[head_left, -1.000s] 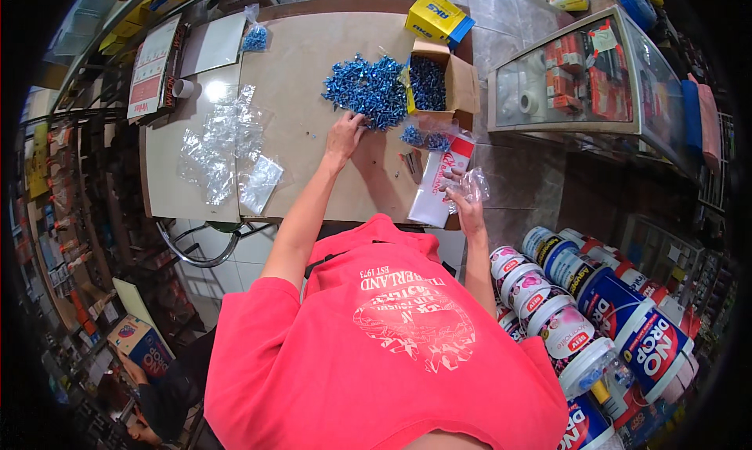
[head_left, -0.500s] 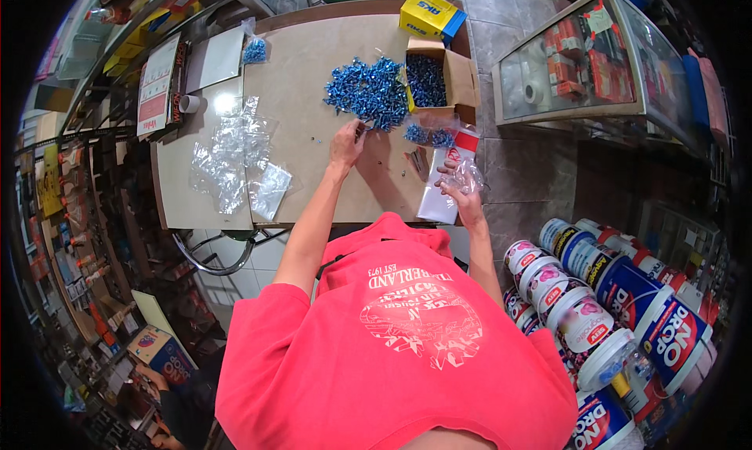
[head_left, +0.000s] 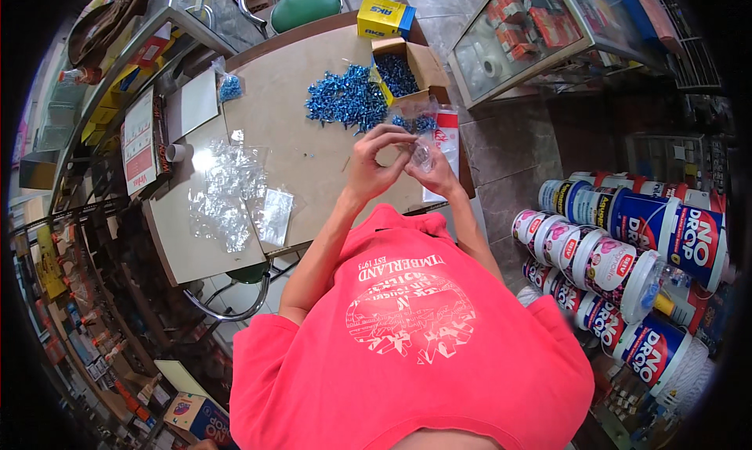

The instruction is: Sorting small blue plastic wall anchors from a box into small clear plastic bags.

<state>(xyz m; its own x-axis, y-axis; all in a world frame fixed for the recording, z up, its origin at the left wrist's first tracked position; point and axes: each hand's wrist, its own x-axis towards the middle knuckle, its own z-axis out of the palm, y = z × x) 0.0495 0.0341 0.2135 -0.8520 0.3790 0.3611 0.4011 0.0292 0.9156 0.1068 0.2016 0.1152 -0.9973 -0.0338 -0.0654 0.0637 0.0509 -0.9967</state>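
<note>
My right hand holds a small clear plastic bag above the table's right side. My left hand has its fingers curled together at the bag's mouth; whatever is between the fingertips is hidden. Beyond them lies a loose heap of blue metallic screws. Right of the heap, an open cardboard box is full of the same screws. Filled plastic bags of blue screws lie just behind my hands, partly covered.
Flat clear bags and a stack of bags cover the table's left. A yellow-blue box stands at the far edge, a bag of screws far left. Paint buckets are stacked right; a glass cabinet stands beyond.
My left hand has moved from the screw heap to the right and met the plastic bag. My right hand has brought the bag leftward. The whole view has turned slightly.
</note>
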